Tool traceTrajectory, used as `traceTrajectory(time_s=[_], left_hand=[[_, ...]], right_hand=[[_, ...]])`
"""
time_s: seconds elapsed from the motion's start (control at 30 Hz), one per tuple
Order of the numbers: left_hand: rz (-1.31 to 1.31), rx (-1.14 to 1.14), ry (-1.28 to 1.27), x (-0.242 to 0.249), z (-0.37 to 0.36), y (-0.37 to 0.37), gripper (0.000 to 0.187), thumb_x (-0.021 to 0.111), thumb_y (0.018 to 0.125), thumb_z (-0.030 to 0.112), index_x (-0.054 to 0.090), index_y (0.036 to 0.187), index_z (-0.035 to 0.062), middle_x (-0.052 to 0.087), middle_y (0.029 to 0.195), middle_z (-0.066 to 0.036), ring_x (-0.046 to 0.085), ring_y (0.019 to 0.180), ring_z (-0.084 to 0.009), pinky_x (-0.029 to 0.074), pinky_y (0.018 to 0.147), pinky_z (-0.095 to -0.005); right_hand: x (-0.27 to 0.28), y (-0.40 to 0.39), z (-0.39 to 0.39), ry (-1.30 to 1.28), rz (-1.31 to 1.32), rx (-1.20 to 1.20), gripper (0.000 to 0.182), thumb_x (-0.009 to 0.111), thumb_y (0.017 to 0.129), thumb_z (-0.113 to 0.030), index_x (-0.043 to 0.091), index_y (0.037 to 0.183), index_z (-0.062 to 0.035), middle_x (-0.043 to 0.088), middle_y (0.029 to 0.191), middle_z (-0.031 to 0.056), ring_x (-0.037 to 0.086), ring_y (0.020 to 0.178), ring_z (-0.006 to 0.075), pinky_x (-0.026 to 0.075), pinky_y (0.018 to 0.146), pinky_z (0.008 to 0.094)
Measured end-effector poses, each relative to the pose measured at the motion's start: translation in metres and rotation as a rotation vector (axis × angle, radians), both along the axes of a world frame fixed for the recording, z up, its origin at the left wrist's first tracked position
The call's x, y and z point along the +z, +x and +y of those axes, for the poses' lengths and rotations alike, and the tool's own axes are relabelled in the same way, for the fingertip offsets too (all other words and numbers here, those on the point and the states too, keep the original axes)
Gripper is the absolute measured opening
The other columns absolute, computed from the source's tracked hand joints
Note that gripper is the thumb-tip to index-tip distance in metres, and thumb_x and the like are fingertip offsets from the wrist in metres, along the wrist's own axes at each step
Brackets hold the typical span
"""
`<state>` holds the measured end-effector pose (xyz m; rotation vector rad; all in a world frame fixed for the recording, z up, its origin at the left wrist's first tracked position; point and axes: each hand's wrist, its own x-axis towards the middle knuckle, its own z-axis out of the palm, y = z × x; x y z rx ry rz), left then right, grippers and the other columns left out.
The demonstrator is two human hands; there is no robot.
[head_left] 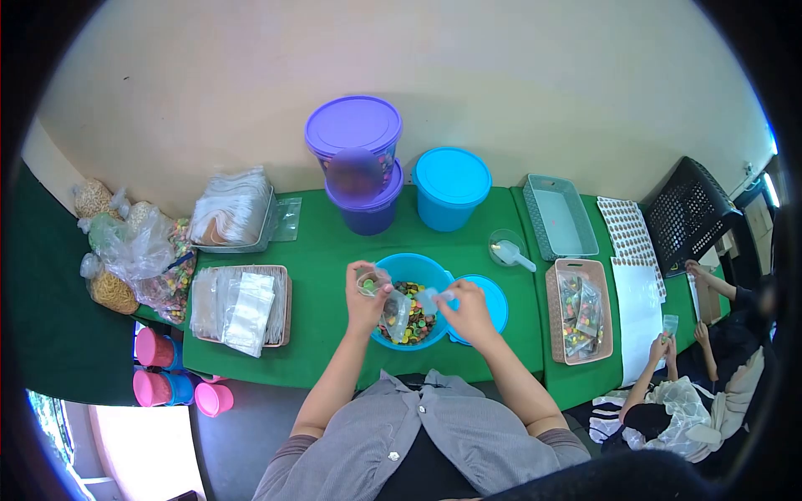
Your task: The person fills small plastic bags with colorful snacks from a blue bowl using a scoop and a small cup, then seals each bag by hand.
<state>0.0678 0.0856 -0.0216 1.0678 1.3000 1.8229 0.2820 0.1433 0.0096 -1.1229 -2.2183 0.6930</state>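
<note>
Your green table (pixel 317 284) has the blue bowl (pixel 420 267) pretty much right in front of you. Your left hand (pixel 364 307) is gripping a clear bag (pixel 396 320) over it, plus a clear cup (pixel 368 282); your right hand (pixel 469 312) is pinching a pale scoop (pixel 429 301) nearby, above the bowl's colorful little pieces (pixel 409 335).

Tabletop (pixel 317 250): covered in green cloth (pixel 505 367)
Left end: filled bags (pixel 134 242), two baskets (pixel 288 309)
Back: purple tub (pixel 369 219), near blue bucket (pixel 451 213)
Centre: blue bowl (pixel 418 269), lid (pixel 491 302) just beside, cup (pixel 499 236) behind lid
Right end: grey basket (pixel 561 221) behind beige basket (pixel 591 358), printed sheet (pixel 628 238), white sheet (pixel 640 321)
</note>
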Motion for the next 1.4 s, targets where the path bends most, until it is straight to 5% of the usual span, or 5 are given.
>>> traceTrajectory(time_s=[0.27, 0.43, 0.57, 0.83, 1.4], left_hand=[[-0.141, -0.314, -0.009, 0.062, -0.021, -0.007, 0.062, 0.046, 0.096, 0.053, 0.042, 0.131, 0.002, 0.059, 0.124, -0.02, 0.057, 0.116, -0.0261, 0.044, 0.099, -0.0407], [0.156, -0.455, -0.06, 0.094, -0.036, 0.004, 0.068, 0.033, 0.099, 0.056, 0.042, 0.139, 0.0018, 0.048, 0.139, -0.017, 0.046, 0.129, -0.0292, 0.032, 0.11, -0.0432], [0.249, -0.555, 0.044, 0.092, -0.037, 0.021, 0.069, 0.024, 0.1, 0.056, 0.042, 0.142, 0.0033, 0.034, 0.149, -0.017, 0.031, 0.139, -0.0318, 0.022, 0.115, -0.0429], [0.013, -0.257, -0.088, 0.075, -0.051, 0.027, 0.013, 0.072, 0.087, 0.011, 0.064, 0.092, 0.0027, 0.065, 0.084, -0.001, 0.058, 0.078, -0.0072, 0.045, 0.069, -0.0244], [0.13, -0.222, -0.09, 0.074, -0.074, 0.064, 0.028, 0.054, 0.099, 0.025, 0.067, 0.1, 0.0001, 0.068, 0.088, -0.006, 0.061, 0.081, -0.0125, 0.049, 0.074, -0.028]], right_hand=[[-0.009, -0.015, -0.013, 0.093, -0.161, -0.037, 0.026, 0.07, 0.082, -0.024, 0.069, 0.101, -0.0066, 0.059, 0.108, 0.0116, 0.049, 0.113, 0.0308, 0.025, 0.105, 0.0504], [0.051, -0.022, -0.023, -0.56, 0.683, 0.173, 0.014, 0.063, 0.092, -0.017, 0.065, 0.096, -0.0035, 0.06, 0.103, 0.0098, 0.056, 0.099, 0.0185, 0.042, 0.088, 0.0319], [0.052, -0.018, -0.033, -0.446, 0.595, 0.27, 0.013, 0.064, 0.091, -0.013, 0.061, 0.09, -0.0009, 0.061, 0.093, 0.0059, 0.056, 0.087, 0.0128, 0.043, 0.077, 0.0276], [0.057, -0.004, -0.047, -0.467, 0.741, 0.161, 0.011, 0.065, 0.091, -0.012, 0.061, 0.092, -0.0022, 0.06, 0.09, 0.0037, 0.056, 0.084, 0.0118, 0.044, 0.076, 0.0273], [0.052, 0.01, -0.077, -0.517, 0.784, 0.126, 0.023, 0.058, 0.097, -0.021, 0.067, 0.096, 0.0005, 0.062, 0.096, 0.005, 0.057, 0.091, 0.0125, 0.046, 0.081, 0.0268]])
